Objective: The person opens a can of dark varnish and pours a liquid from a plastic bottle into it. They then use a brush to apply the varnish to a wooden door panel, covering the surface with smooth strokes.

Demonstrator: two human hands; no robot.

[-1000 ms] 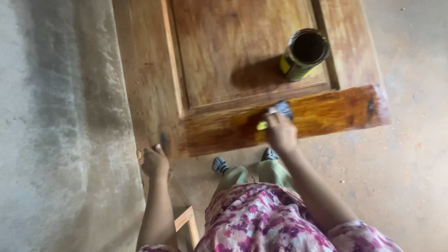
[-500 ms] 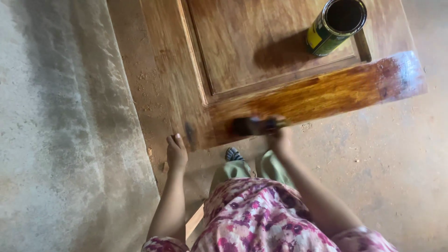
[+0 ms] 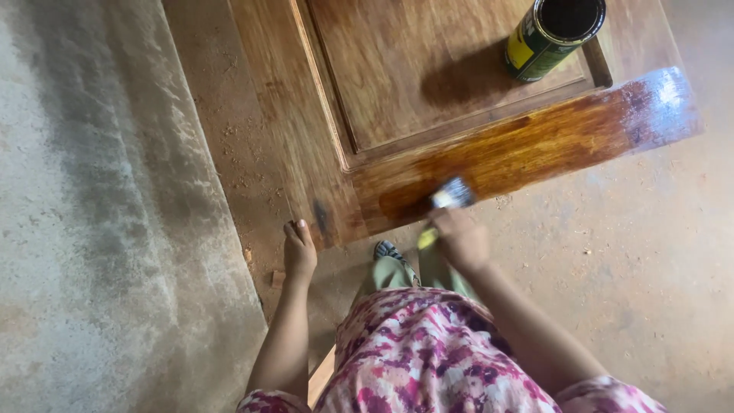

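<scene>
A: What is seen from the head camera?

B: A paintbrush (image 3: 447,200) with a yellow handle is gripped in the right hand (image 3: 460,239), fingers closed round the handle, and its bristles are laid on the near rail of a wooden door (image 3: 428,99) that lies flat above the floor (image 3: 115,229).

A: And the left hand (image 3: 299,252)?

B: It is rested at the door's near corner, fingers loosely curled and nothing held in it; whether the edge is pinched cannot be told.

A: How is the wood described?

B: The near rail is seen wet and glossy to the right of the brush, darker than the dull panel behind it.

A: Anything else on the door?

B: An open tin of varnish (image 3: 552,34), green and yellow, is stood on the recessed panel, well apart from both hands.
</scene>
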